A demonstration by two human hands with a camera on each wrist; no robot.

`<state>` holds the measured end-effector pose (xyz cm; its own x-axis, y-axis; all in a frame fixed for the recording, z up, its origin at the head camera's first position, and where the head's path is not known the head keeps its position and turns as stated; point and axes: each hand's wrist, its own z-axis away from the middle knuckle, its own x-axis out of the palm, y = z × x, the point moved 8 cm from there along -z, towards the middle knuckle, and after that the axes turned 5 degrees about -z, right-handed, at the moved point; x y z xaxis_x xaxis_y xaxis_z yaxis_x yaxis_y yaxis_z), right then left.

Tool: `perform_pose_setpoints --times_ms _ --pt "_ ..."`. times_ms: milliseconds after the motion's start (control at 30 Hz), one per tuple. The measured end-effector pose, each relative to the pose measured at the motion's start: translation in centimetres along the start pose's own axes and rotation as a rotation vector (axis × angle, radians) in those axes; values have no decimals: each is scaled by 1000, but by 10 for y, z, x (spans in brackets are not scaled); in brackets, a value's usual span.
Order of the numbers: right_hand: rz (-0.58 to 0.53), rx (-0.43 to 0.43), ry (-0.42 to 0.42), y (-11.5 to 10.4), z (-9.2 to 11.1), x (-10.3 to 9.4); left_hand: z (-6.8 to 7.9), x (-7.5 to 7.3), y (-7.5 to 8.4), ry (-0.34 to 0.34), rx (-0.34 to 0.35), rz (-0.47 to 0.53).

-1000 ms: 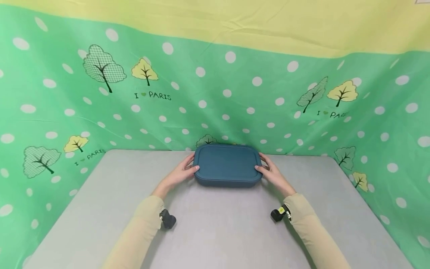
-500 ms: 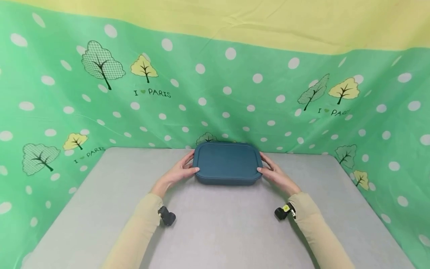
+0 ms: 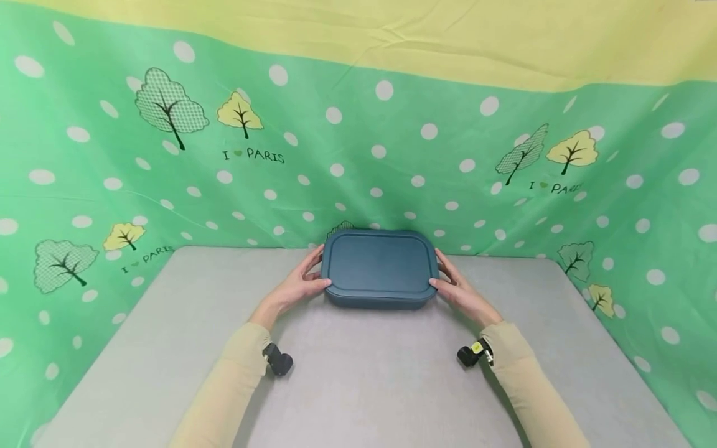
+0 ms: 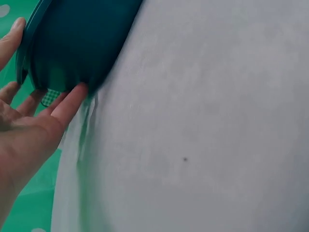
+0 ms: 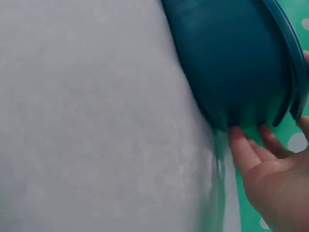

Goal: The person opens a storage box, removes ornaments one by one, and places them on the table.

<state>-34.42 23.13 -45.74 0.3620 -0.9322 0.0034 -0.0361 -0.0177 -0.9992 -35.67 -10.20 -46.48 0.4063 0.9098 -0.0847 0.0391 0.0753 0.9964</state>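
Note:
A dark blue lunch box [image 3: 381, 302] with rounded corners sits at the far side of the grey table, its lid [image 3: 382, 261] facing up. My left hand [image 3: 297, 287] holds its left end, thumb at the lid's front corner and fingers spread along the side. At the opposite end my right hand [image 3: 462, 294] holds it the same way. In the left wrist view the fingertips [image 4: 79, 89] touch the end wall low down. The right wrist view shows a narrow gap between the lid's edge [image 5: 300, 99] and the rim of the box beside the right hand [image 5: 280, 179].
The grey tabletop [image 3: 358, 373] stretches in front of the box and to both sides. Right behind the box hangs a green dotted cloth [image 3: 403, 155] with tree prints, which also lines both sides. Small black cameras [image 3: 280, 362] are strapped to the wrists.
The lid's far edge stands higher over the past half second, while the front edge has stayed put. The right thumb has shifted slightly outward since a second ago. Both hands keep hold.

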Motion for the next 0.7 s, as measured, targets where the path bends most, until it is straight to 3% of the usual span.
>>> perform_pose_setpoints --times_ms 167,233,467,567,700 --pt "183 -28 83 -6 -1 -7 0 -2 7 25 37 -80" --pt "208 -52 105 -9 0 -8 1 -2 9 38 45 -109" --pt "177 -139 157 -25 4 -5 2 -3 26 96 165 -153" --pt "139 -156 156 -30 6 -4 4 -3 32 88 198 -164" --pt "93 -146 151 -33 11 -2 8 -2 33 42 190 -156"
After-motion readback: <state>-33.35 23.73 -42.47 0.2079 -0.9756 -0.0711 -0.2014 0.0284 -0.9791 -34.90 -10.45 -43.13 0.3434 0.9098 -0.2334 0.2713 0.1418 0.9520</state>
